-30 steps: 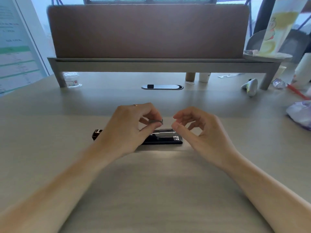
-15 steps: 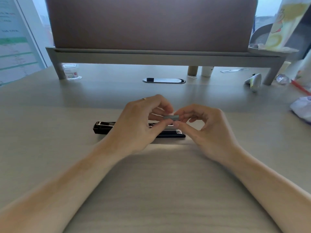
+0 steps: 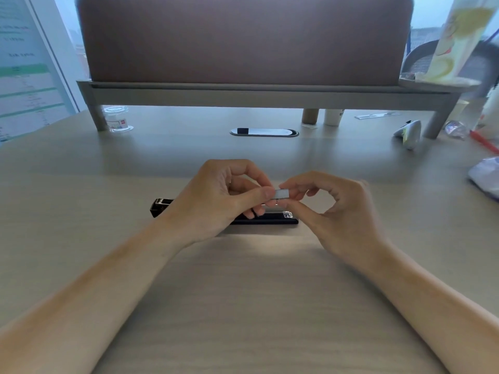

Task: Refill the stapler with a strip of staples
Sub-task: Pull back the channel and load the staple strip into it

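Head view, single frame. Both our hands meet at frame centre, above the pale wood-grain surface (image 3: 243,306).

Strip of staples (image 3: 282,194): short, silvery, held level in the air btwn the two hands, just above the stapler. Left hand (image 3: 216,198) comes in from lower left; its grip is narrow, thumb and forefinger pinched on the strip's left end. Right hand (image 3: 343,211) comes in from lower right; grip also narrow, thumb below and forefinger above the strip's right end. Other fingers of both hands curled in.

Stapler (image 3: 270,217): black, long, lying flat on the surface w/ its length running left-right across frame centre. Left hand covers the middle part; the black left end shows past the wrist, and the right end shows a shiny metal section on top. Can't tell whether strip touches the stapler; looks apart, just over the metal part.

Rest of frame, approx.:
- Grey raised shelf (image 3: 243,94) across upper frame, brown panel (image 3: 243,39) standing on it.
- Oval cable port (image 3: 264,132) in the surface, above centre.
- Clear small container (image 3: 116,118) upper left, by a shelf leg.
- White handheld device (image 3: 410,133) at right, lying on the surface.
- Crumpled white bag (image 3: 486,176) at right edge.
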{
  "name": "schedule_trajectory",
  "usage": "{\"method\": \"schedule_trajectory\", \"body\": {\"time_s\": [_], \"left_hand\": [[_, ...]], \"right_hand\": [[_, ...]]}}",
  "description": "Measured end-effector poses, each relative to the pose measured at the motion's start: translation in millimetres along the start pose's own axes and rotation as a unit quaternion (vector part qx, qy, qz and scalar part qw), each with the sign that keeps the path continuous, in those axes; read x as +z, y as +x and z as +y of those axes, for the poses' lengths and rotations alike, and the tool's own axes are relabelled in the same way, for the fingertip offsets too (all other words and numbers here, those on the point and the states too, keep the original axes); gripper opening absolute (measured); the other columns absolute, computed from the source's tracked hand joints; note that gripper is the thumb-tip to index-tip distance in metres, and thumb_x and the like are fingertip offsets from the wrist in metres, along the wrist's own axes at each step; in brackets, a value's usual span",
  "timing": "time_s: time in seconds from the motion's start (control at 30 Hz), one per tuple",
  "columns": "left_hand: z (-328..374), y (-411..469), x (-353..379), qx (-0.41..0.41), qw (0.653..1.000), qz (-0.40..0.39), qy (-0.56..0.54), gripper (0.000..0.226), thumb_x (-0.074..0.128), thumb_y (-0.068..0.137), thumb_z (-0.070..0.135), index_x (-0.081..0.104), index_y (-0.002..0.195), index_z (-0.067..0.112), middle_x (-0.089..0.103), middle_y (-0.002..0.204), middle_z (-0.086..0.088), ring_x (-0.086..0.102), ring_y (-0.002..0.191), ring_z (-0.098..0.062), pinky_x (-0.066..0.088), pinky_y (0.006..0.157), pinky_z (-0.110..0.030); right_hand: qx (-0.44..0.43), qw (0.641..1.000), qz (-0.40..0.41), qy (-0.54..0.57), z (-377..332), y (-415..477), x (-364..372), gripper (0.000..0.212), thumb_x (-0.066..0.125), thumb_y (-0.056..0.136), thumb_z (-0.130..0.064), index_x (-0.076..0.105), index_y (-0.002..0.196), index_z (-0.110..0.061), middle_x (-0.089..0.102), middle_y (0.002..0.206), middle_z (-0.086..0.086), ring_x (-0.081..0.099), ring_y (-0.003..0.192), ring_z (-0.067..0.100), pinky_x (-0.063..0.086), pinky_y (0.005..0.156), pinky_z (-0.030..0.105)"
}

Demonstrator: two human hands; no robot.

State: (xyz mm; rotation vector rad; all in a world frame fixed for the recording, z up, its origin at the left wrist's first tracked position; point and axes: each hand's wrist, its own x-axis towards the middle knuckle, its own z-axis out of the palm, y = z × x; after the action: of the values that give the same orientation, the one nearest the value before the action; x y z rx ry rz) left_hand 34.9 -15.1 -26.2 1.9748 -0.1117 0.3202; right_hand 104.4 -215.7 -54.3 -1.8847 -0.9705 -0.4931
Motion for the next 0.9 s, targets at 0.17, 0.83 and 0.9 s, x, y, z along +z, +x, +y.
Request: {"method": "schedule_trajectory", "body": {"time_s": [0.17, 0.83, 0.9], "left_hand": [[-3.7, -0.5, 1.1, 0.038, 0.998, 0.035, 0.033, 0.004, 0.079, 0.089, 0.017, 0.076, 0.087, 0.018, 0.081, 0.073, -0.005, 0.078, 0.071, -0.030, 0.064, 0.078, -0.047], [-2.7, 0.1, 0.7, 0.060, 0.995, 0.060, 0.043, 0.007, 0.084, 0.083, 0.013, 0.081, 0.085, 0.018, 0.083, 0.081, 0.003, 0.079, 0.078, -0.012, 0.064, 0.083, -0.033], [-6.3, 1.7, -3.4, 0.065, 0.989, 0.083, 0.104, 0.005, 0.082, 0.085, 0.017, 0.082, 0.087, 0.022, 0.082, 0.082, 0.007, 0.078, 0.080, -0.010, 0.062, 0.083, -0.032]], "right_hand": [[0.038, 0.998, -0.009, 0.044, 1.0, 0.5, 1.4, 0.022, 0.081, 0.078, -0.045, 0.074, 0.098, -0.035, 0.077, 0.079, -0.021, 0.069, 0.080, 0.009, 0.052, 0.083, 0.024], [0.031, 0.999, 0.000, -0.016, 5.4, 2.4, -0.8, 0.017, 0.085, 0.082, -0.021, 0.073, 0.093, -0.028, 0.076, 0.092, -0.018, 0.070, 0.088, 0.002, 0.050, 0.082, 0.017], [0.056, 0.997, -0.038, -0.025, 11.1, 1.7, 0.3, 0.024, 0.083, 0.081, -0.030, 0.068, 0.099, -0.032, 0.076, 0.098, -0.017, 0.069, 0.097, 0.006, 0.054, 0.089, 0.030]]}}
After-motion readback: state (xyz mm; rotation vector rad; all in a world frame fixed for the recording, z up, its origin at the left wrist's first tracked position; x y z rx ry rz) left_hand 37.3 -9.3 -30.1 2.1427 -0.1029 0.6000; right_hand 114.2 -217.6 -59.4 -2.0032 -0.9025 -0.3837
